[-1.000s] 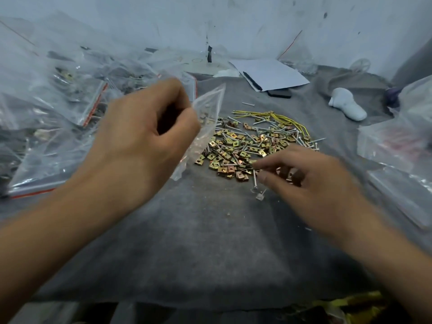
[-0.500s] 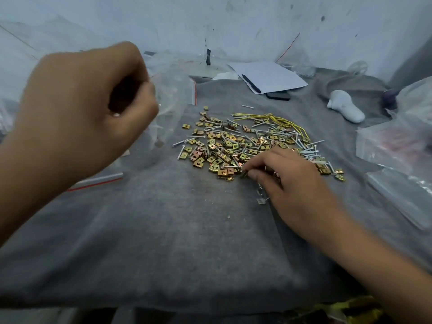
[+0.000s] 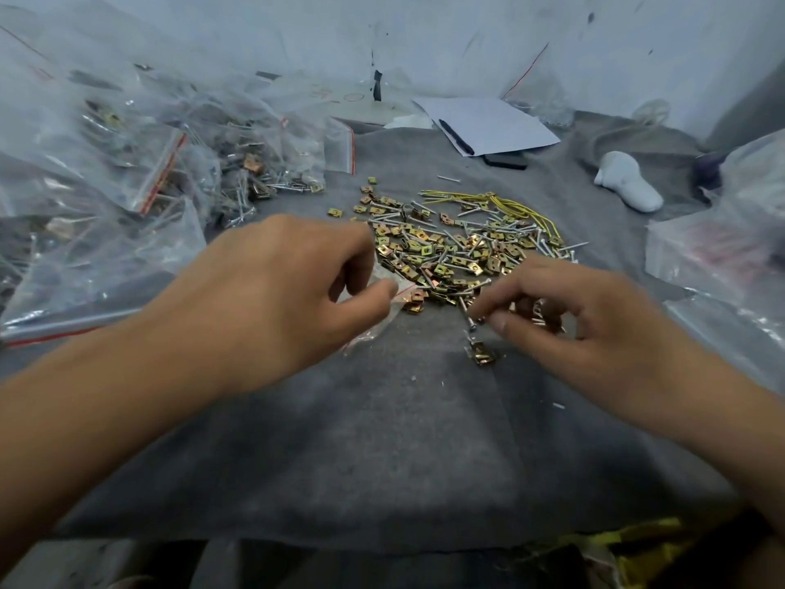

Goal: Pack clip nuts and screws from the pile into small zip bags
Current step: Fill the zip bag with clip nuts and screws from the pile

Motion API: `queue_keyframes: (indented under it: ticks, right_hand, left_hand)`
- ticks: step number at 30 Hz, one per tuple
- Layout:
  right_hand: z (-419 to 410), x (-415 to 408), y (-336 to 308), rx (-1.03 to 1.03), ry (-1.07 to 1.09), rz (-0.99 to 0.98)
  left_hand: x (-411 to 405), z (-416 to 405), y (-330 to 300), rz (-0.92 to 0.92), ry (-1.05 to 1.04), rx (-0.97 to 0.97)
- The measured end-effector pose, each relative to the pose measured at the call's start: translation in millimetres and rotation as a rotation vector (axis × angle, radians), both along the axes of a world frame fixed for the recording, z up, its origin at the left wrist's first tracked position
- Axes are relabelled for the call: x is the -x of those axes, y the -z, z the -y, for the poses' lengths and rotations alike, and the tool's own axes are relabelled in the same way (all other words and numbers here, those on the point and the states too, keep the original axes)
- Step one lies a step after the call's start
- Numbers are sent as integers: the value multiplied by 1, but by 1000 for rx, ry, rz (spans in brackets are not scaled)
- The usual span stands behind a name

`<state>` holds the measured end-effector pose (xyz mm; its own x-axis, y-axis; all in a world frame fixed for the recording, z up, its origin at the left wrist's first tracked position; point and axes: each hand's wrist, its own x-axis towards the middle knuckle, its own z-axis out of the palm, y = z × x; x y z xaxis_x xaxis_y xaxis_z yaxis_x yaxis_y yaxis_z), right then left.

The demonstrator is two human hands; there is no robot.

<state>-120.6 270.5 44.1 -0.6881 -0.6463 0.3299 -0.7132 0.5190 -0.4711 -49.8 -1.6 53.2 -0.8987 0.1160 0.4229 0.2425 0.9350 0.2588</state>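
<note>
The left hand [image 3: 276,291] has dropped from high on the left to the near-left edge of the pile of clip nuts and screws [image 3: 450,248], thumb and fingers pinching a small zip bag [image 3: 378,325] against the grey cloth [image 3: 382,440]. The right hand [image 3: 565,325], fingers curled, pinches a screw [image 3: 466,313] at the pile's near edge. Filled bags [image 3: 140,163] lie far left.

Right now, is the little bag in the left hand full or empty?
Looks empty: the small zip bag pinched by the left hand lies flat and clear on the cloth.
</note>
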Motion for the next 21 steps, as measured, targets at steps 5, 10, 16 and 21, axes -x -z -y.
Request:
queue_keyframes:
  ticks: [5,10,16,21]
  right_hand:
    - [-3,1,2,-260,16,18]
    - [-1,0,5,-82,11,34]
    - [13,-14,1,548,-160,514]
    - [21,-23,6,685,-127,650]
  left_hand:
    - [-1,-6,2,15,29,-34]
    - [0,-20,16,52,153,-146]
    - [5,-31,24,131,293,-492]
    - [4,-34,24,99,373,-578]
